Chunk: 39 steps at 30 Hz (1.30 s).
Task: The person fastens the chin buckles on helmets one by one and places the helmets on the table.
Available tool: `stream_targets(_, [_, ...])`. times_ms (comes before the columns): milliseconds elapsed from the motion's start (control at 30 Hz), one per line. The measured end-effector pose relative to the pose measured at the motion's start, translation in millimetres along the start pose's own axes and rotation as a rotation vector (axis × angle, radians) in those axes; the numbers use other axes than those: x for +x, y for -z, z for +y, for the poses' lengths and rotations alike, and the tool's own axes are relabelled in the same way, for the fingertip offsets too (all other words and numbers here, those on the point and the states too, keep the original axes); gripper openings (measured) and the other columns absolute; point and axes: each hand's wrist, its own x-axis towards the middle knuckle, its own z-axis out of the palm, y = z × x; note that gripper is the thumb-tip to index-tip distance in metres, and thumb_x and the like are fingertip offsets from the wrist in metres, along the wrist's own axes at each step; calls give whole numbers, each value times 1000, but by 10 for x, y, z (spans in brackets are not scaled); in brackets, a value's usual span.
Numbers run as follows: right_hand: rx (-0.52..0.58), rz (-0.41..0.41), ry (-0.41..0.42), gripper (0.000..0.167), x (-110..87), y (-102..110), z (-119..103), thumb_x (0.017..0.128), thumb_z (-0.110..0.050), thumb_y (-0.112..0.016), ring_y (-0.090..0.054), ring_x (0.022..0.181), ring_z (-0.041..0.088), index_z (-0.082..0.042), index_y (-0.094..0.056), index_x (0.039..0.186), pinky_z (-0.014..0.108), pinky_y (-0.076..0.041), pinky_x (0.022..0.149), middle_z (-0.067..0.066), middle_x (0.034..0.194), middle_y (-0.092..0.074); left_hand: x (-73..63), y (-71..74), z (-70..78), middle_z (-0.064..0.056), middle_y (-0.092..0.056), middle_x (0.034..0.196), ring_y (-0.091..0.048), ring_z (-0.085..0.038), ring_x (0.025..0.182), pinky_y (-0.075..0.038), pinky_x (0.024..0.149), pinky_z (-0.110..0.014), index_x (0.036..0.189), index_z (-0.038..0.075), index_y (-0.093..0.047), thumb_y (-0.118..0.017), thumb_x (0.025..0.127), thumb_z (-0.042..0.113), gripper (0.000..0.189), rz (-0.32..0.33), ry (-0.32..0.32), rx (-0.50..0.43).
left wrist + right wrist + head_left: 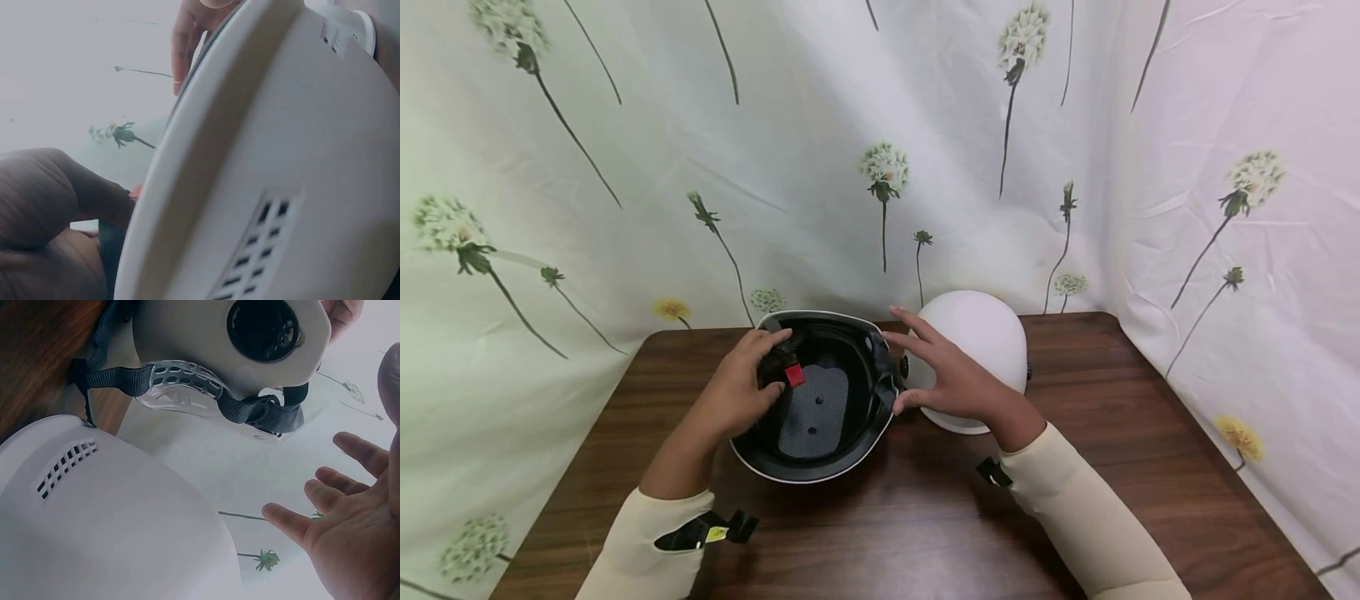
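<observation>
A white helmet (pixel 814 417) lies upside down on the table, its black lining facing up. My left hand (pixel 741 379) is over its left rim, fingers and thumb round the black chin strap (pixel 785 354), the thumb tip right at the red buckle (pixel 794 376). In the left wrist view the helmet's vented shell (pixel 300 162) hides part of that hand. My right hand (pixel 951 375) is spread with fingers apart, its fingertips near the right rim. A clear chin cup (pixel 181 397) on dark webbing hangs by a round black knob (pixel 262 330) in the right wrist view.
A second white helmet (pixel 981 321) stands dome up just right of the first, partly behind my right hand. The brown wooden table (pixel 865 550) carries both. A flower-printed curtain (pixel 820 167) closes off the back and sides. Both sleeves carry small black straps.
</observation>
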Motion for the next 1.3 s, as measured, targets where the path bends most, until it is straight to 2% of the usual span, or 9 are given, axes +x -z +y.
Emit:
stream_targets(233, [-21, 12, 4, 102, 13, 17, 4, 84, -60, -78, -28, 168, 41, -5, -47, 165, 62, -43, 124, 12, 184, -19, -7, 14, 8, -28, -55, 148, -56, -51, 143, -53, 110, -67, 158, -2, -53, -79, 91, -11, 72, 100, 45, -50])
stream_targets(367, [-25, 26, 6, 98, 34, 51, -13, 84, -47, -86, -29, 167, 42, -4, -48, 164, 62, -42, 124, 14, 183, -21, -2, 29, -2, -28, -52, 150, -57, -53, 143, -58, 104, -62, 158, -3, -54, -75, 92, -14, 70, 98, 47, -66])
stream_targets(467, [-38, 39, 11, 95, 55, 66, -17, 84, -41, -88, -30, 167, 40, -3, -50, 162, 62, -43, 124, 15, 182, -22, 0, 40, -8, -29, -51, 150, -62, -54, 137, -60, 95, -55, 157, -3, -54, -73, 92, -14, 68, 93, 44, -69])
stream_targets(567, [-49, 44, 10, 93, 68, 68, -13, 85, -39, -89, -30, 167, 38, -4, -50, 162, 61, -43, 124, 16, 182, -23, -2, 33, -16, -28, -55, 146, -68, -54, 127, -62, 90, -53, 154, -3, -58, -77, 92, -10, 65, 119, 44, -74])
stream_targets(667, [-44, 45, 1, 92, 70, 71, -16, 85, -35, -91, -29, 168, 37, -5, -51, 162, 61, -42, 125, 14, 183, -22, -5, 14, -18, -27, -58, 143, -73, -50, 118, -62, 94, -56, 152, -2, -61, -83, 92, -4, 64, 161, 48, -67])
stream_targets(867, [-23, 41, -11, 93, 57, 82, -15, 83, -31, -93, -27, 169, 37, -6, -51, 162, 61, -41, 126, 14, 183, -22, 10, -53, -74, -25, -64, 135, -70, -41, 111, -60, 92, -56, 144, -2, -68, -89, 90, 5, 58, 264, -10, 3])
stream_targets(1067, [-19, 44, -18, 89, 39, 106, 5, 87, -35, -89, -27, 169, 38, -5, -51, 162, 63, -40, 126, 14, 183, -22, 42, -156, -109, -24, -68, 118, -70, -43, 104, -59, 85, -58, 127, -1, -75, -93, 87, 12, 46, 414, -113, 105])
stream_targets(1167, [-11, 39, -28, 87, 26, 105, 17, 89, -35, -87, -27, 168, 39, -5, -51, 162, 64, -39, 126, 13, 183, -22, 35, -175, -104, -24, -66, 114, -69, -45, 102, -53, 92, -66, 124, -1, -75, -92, 89, 14, 42, 453, -121, 177])
stream_targets(1300, [-10, 16, -53, 83, 27, 83, 45, 93, -32, -86, -29, 168, 37, -6, -50, 163, 62, -39, 127, 12, 182, -24, 19, -175, -98, -24, -68, 115, -68, -47, 109, -42, 101, -74, 123, -1, -75, -82, 92, 5, 33, 474, -96, 252])
